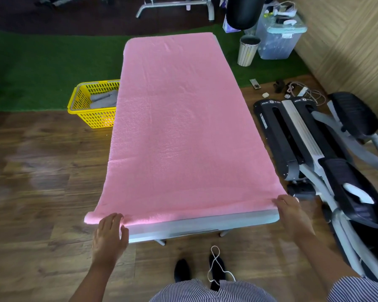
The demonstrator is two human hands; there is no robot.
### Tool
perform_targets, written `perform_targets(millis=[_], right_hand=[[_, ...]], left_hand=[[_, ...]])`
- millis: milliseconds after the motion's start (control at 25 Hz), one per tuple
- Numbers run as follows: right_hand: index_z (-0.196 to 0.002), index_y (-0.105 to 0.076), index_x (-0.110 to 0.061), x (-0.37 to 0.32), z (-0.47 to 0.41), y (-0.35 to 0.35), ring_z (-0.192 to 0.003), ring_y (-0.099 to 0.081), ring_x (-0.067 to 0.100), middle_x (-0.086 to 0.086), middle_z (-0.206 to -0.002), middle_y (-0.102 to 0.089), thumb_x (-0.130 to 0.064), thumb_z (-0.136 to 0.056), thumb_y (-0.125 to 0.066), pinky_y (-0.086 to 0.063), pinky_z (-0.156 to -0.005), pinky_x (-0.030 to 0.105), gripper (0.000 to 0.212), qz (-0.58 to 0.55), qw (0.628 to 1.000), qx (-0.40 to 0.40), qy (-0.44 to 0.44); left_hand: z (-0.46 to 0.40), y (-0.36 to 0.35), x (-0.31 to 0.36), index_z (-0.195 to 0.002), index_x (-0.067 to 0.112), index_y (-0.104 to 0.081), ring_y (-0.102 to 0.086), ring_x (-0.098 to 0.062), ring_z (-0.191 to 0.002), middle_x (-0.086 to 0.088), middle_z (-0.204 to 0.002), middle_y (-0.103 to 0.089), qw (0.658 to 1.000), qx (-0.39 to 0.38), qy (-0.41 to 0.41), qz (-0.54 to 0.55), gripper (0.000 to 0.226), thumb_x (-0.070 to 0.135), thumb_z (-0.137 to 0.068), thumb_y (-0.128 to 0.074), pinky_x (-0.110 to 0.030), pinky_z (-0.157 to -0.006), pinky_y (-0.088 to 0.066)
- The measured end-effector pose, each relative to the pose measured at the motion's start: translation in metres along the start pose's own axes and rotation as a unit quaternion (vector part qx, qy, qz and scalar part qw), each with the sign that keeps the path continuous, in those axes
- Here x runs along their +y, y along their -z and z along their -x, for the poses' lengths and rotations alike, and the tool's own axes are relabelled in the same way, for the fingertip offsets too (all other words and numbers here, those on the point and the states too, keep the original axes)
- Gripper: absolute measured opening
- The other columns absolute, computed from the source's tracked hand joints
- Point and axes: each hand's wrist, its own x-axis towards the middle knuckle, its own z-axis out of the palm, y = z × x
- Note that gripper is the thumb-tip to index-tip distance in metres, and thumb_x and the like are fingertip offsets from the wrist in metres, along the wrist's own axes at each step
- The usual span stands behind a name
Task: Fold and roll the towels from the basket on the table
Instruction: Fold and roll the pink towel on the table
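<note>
Towel (183,127) spread flat on bench (205,223); left hand (109,232) and right hand (289,209) pinch near corners. Next: fold or roll away; basket (90,105) holds more.

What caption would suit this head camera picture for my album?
Both hands, left and right, grip the near corners of a pink towel spread over the table.

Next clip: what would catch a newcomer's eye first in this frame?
The pink towel spread flat over nearly the whole table dominates the middle. At its near corners, the left hand and right hand hold the near edge. A yellow basket with grey towels sits on the floor left of the table.
</note>
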Motion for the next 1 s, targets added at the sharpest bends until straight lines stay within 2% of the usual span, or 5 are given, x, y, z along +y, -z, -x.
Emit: perform_targets(millis=[160, 400, 720, 840, 1000], right_hand=[[-0.075, -0.07, -0.002, -0.013, -0.002, 0.01, -0.067, -0.064, 0.032, 0.012, -0.076, -0.065, 0.024, -0.039, -0.073, -0.052, -0.051, 0.037, 0.044, 0.032, 0.998, 0.054, 0.015], [-0.083, -0.073, -0.004, -0.006, 0.002, 0.003, -0.075, -0.067, 0.029, 0.01, -0.081, -0.07, 0.005, -0.064, -0.068, -0.056, -0.063, 0.04, 0.022, 0.01, 0.996, 0.085, 0.013], [-0.056, -0.064, -0.012, -0.003, -0.01, 0.007, -0.065, -0.06, 0.029, 0.002, -0.059, -0.06, -0.023, -0.071, -0.038, -0.046, -0.062, 0.037, 0.032, 0.049, 0.998, 0.032, 0.035], [-0.061, -0.068, -0.011, -0.008, -0.014, 0.009, -0.07, -0.061, 0.031, 0.007, -0.074, -0.062, -0.011, -0.063, -0.067, -0.048, -0.062, 0.04, 0.002, 0.059, 0.997, 0.029, 0.035], [-0.084, -0.068, -0.005, -0.009, -0.015, 0.004, -0.073, -0.065, 0.03, 0.01, -0.084, -0.065, 0.018, -0.045, -0.073, -0.055, -0.059, 0.039, 0.046, 0.032, 0.998, 0.035, 0.042]], left_hand=[[0.0, 0.008, 0.006, -0.097, 0.002, -0.069, -0.064, -0.035, -0.091, -0.014, -0.098, -0.069, 1.0, 0.001, -0.003, -0.018, 0.041, 0.022, -0.08, -0.038, -0.05, -0.069, -0.053], [-0.001, 0.008, 0.006, -0.105, 0.009, -0.067, -0.063, -0.037, -0.096, -0.014, -0.107, -0.065, 0.999, 0.001, 0.01, -0.036, 0.029, 0.001, -0.079, -0.058, -0.053, -0.07, -0.05], [-0.007, 0.016, -0.006, -0.096, 0.01, -0.07, -0.068, -0.03, -0.079, -0.009, -0.089, -0.068, 0.992, -0.051, -0.033, -0.112, 0.054, 0.005, -0.063, -0.028, -0.06, -0.08, -0.044], [-0.01, 0.013, -0.005, -0.099, 0.012, -0.069, -0.068, -0.027, -0.082, -0.007, -0.093, -0.068, 0.993, -0.017, -0.024, -0.116, 0.052, 0.003, -0.065, -0.031, -0.056, -0.086, -0.039], [-0.009, 0.004, 0.009, -0.1, 0.01, -0.068, -0.066, -0.029, -0.091, -0.009, -0.101, -0.068, 0.995, 0.038, -0.069, -0.062, 0.05, -0.005, -0.068, -0.032, -0.05, -0.087, -0.045]])
